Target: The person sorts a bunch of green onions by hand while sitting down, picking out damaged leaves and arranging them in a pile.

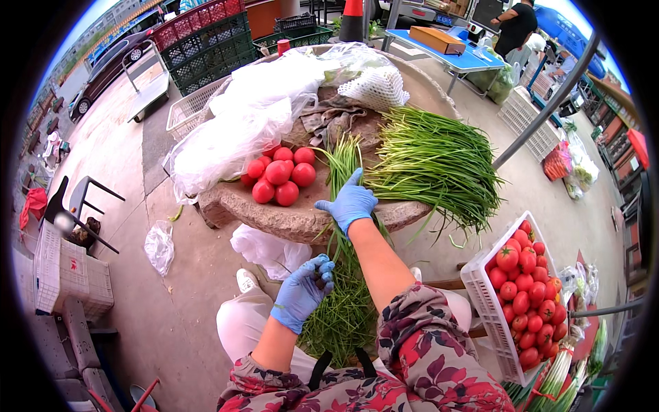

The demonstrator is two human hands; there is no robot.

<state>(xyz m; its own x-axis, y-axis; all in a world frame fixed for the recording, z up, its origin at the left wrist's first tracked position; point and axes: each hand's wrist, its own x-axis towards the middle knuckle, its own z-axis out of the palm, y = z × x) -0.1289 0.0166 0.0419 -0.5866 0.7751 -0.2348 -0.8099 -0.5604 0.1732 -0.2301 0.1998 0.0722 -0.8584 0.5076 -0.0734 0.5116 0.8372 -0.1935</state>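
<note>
My right hand point(354, 202), in a blue disposable glove, lies with thumb and fingers spread on a small bunch of thin green stalks point(344, 160) at the near edge of a round stone table point(309, 226). In the same kind of glove, my left hand point(305, 289) is lower, beyond the table edge, its fingers curled; whether they hold anything is unclear. A large pile of long green chives or garlic shoots point(437, 165) lies to the right on the table. Red tomatoes point(278, 172) are heaped to the left. Loose green trimmings point(340, 319) cover my lap area.
White plastic sheeting point(257, 113) and a dark cloth point(334, 119) lie on the table's far half. A white crate of tomatoes point(486, 304) stands at right, near a metal pole point(551, 98). A platform cart point(149, 95) and stacked crates point(206, 51) stand behind; a person point(516, 26) is at back right.
</note>
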